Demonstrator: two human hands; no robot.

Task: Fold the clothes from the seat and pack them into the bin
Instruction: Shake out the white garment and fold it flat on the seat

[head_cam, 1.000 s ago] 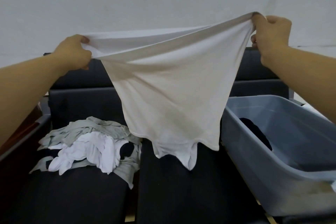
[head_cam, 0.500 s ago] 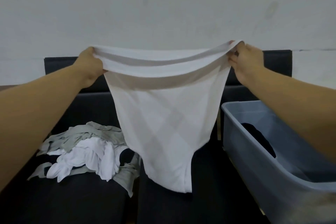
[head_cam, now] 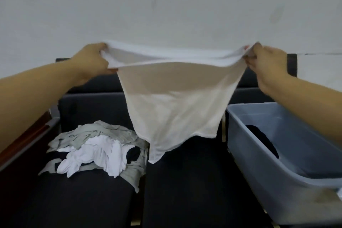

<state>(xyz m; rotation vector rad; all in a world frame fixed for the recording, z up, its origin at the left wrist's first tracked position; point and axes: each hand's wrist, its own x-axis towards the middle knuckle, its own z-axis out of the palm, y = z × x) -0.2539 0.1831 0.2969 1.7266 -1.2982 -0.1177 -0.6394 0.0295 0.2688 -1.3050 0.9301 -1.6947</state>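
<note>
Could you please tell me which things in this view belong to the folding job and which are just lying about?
Part of the job:
white garment, held up by left hand and right hand
pile of clothes on the seat
bin, a dark garment inside

Just there:
wall
wooden armrest

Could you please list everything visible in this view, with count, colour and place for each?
white garment: one, white, held up in the air above the seat, stretched between both hands
clothes pile: one heap, grey and white, on the left seat cushion
seat: one, dark, across the bottom
bin: one, blue-grey, on the right
dark item: one, black, inside the bin
wall: one, pale, behind
left hand: grips the garment's left corner
right hand: grips the right corner
</note>
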